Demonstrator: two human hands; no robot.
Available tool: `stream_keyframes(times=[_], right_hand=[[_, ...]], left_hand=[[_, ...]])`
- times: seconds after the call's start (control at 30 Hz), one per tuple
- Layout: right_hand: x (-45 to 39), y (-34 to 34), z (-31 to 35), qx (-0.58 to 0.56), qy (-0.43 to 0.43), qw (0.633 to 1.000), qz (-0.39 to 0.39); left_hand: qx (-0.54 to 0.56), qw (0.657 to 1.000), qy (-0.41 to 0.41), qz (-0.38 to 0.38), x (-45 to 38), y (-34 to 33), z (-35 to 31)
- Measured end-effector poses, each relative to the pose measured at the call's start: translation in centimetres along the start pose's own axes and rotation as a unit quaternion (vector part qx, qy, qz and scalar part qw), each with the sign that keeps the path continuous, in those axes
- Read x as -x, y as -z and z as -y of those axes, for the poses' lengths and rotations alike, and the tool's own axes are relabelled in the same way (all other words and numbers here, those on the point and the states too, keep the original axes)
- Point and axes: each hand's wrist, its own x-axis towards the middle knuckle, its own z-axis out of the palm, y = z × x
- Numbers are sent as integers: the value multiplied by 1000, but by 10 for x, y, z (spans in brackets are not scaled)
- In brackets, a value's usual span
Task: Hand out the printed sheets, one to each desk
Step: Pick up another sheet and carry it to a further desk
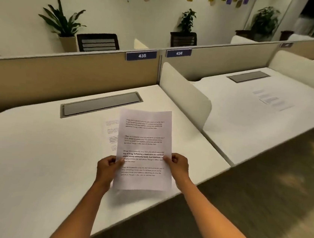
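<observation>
I hold printed sheets (146, 137) with black text above the white desk (40, 154) marked 435. My left hand (107, 167) pinches their left edge and my right hand (177, 165) pinches the right edge. Another printed sheet (111, 131) lies flat on this desk, mostly hidden behind the held ones. On the neighbouring desk (240, 118), marked 436, one printed sheet (271, 99) lies flat.
A white divider panel (184, 94) separates the two desks. Each desk has a grey cable tray lid (101, 103) near the beige back partition (59, 74). Black chairs (98, 42) and potted plants (63, 22) stand behind the partition. Carpeted floor (261, 189) lies to my right.
</observation>
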Motion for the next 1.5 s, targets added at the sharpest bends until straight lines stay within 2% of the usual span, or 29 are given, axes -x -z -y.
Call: stream_keyframes(times=[0.4,0.63,0.83,1.0,1.23,1.5], right_hand=[[52,260,-78,-53,-42,973,-222],[46,374,-106,-101,-61,940,-320],[2,473,-117,-101,-81,912,-389],[-47,544,-118,-75,-107,893,-430],[-99,634,-136,-121,-119,858,-485],[-172,778,-178,-148,-140,837,-508]], left_hand=[[-94,972,1,217,86,-259,14],[-133,940,-7,315,88,-409,22],[-146,902,-12,405,67,-547,29],[-156,880,-16,448,40,-650,22],[-174,842,-13,510,27,-777,15],[-214,820,-20,530,27,-951,33]])
